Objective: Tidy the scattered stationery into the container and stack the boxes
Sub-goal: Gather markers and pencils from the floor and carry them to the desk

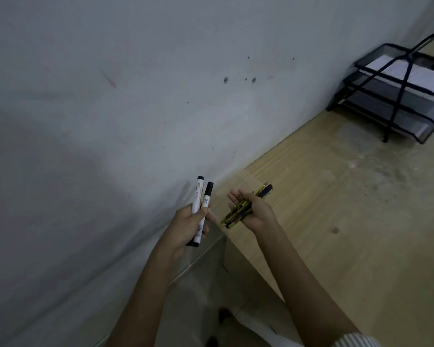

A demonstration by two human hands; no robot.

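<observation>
The left hand [186, 226] grips two markers [206, 196], white with black caps. They stand nearly upright and side by side, their tops rising above the fingers. This hand hangs off the desk [348, 209], over the floor [198, 284] and near the wall [110, 96]. The right hand [257, 211] lies palm up just inside the desk's left edge, holding a bundle of yellow-green and black pens [238, 211] with the thumb laid across them. The bundle's lower end juts out past that edge. The two hands are near each other but apart. To the right the desk's wood runs bare and broad, its back edge tight against the wall. At its far end stands a black mesh tray [376, 101] rack with white paper [411, 73] in the top tier, well apart from both hands.
</observation>
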